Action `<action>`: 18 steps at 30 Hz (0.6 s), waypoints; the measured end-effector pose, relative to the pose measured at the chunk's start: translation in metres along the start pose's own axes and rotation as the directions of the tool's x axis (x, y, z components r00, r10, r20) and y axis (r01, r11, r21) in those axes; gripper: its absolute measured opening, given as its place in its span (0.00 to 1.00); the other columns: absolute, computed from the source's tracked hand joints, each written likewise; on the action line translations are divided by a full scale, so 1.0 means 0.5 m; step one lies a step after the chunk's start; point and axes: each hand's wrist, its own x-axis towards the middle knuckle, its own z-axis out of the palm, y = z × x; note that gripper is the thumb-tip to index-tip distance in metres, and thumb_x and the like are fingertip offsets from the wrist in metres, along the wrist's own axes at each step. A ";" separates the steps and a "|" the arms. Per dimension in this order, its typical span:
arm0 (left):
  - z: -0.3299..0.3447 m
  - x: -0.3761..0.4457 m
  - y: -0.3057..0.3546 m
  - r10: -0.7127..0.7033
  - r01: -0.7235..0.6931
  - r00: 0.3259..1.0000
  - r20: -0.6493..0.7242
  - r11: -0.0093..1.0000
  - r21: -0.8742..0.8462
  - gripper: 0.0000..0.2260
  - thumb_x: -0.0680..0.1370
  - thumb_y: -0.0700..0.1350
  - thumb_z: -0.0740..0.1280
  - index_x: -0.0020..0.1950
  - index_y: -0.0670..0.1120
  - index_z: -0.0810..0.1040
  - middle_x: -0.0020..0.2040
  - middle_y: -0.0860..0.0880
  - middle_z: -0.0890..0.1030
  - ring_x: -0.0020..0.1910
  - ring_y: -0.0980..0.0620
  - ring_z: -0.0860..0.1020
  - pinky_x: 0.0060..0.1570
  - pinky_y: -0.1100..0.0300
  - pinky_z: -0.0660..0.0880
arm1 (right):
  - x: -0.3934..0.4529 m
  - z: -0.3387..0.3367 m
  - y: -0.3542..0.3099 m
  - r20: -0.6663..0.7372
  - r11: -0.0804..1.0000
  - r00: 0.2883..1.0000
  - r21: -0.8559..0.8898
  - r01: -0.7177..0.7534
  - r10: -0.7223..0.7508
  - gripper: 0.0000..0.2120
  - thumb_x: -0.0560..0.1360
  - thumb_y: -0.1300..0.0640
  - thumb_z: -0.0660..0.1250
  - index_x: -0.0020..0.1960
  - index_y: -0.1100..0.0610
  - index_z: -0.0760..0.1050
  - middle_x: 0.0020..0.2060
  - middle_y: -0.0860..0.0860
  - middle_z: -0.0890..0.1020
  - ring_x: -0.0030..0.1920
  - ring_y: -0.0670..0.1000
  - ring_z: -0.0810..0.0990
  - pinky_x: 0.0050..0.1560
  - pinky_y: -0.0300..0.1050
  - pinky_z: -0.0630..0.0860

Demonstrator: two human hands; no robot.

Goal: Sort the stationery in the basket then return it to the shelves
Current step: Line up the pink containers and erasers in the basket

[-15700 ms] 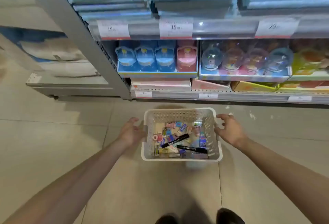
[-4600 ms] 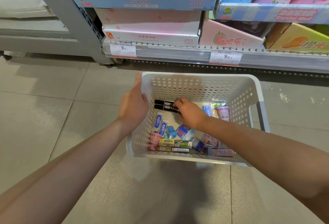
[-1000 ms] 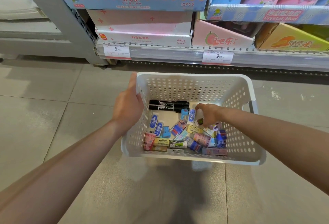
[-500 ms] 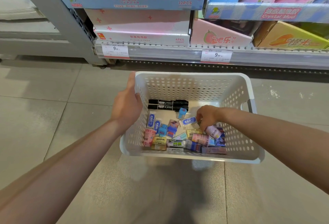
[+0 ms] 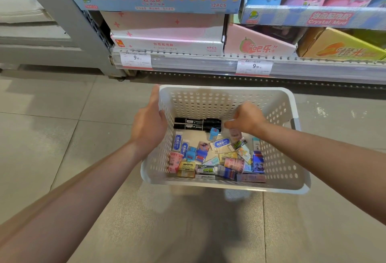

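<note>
1. Stationery, assorted: small wrapped erasers (image 5: 222, 143), short tubes and flat packets, heaped loose over the near and right part of the basket floor. Judged light, rigid enough to pinch, the wrappers probably slick; best taken one at a time across the short sides with thumb and forefinger.
2. Markers (image 5: 197, 124), black, two, lying parallel and touching along the far wall of the basket. Judged light and stiff, liable to roll; hold at mid-barrel.
3. Basket (image 5: 227, 186), white perforated plastic, standing on the tiled floor just before the bottom shelf. Walls likely flex a little; the load looks slight, so a grip on the rim should carry it.
4. Right hand (image 5: 245, 117): inside the basket at the far right, back of hand uppermost, fingers curled downward over a pale pink item (image 5: 234, 135). Whether it is pinching that item cannot be told, as the fingertips are hidden.
5. Left hand (image 5: 149, 126): holds the left rim of the basket, thumb over the edge inside, fingers along the outer wall, forearm extended.
6. Shelf (image 5: 208, 62): price tags along its edge, boxed goods above.
</note>
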 end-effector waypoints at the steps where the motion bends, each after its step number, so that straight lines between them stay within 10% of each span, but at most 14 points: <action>1: 0.000 -0.001 0.000 0.005 -0.005 1.000 0.000 1.000 -0.005 0.29 0.80 0.37 0.57 0.78 0.49 0.49 0.33 0.43 0.78 0.28 0.45 0.77 0.29 0.45 0.77 | -0.007 0.007 0.002 -0.017 1.000 1.000 -0.006 0.003 -0.003 0.16 0.70 0.48 0.71 0.31 0.58 0.77 0.26 0.50 0.76 0.29 0.47 0.74 0.27 0.38 0.66; 11: 0.000 0.000 0.000 -0.004 0.004 1.000 0.003 1.000 -0.016 0.28 0.81 0.38 0.57 0.78 0.48 0.48 0.30 0.44 0.76 0.26 0.48 0.75 0.28 0.49 0.75 | -0.022 0.065 0.025 -0.086 0.967 0.993 0.247 -0.061 0.084 0.17 0.72 0.53 0.72 0.55 0.59 0.70 0.44 0.50 0.73 0.44 0.50 0.72 0.39 0.40 0.67; 18: 0.002 0.000 -0.001 -0.012 0.012 1.000 0.002 1.000 -0.006 0.29 0.81 0.38 0.57 0.78 0.47 0.48 0.30 0.45 0.76 0.26 0.48 0.74 0.27 0.48 0.74 | -0.011 0.088 0.009 -0.052 0.830 0.960 0.517 -0.209 0.274 0.15 0.70 0.54 0.74 0.49 0.58 0.70 0.47 0.54 0.78 0.46 0.53 0.75 0.40 0.44 0.70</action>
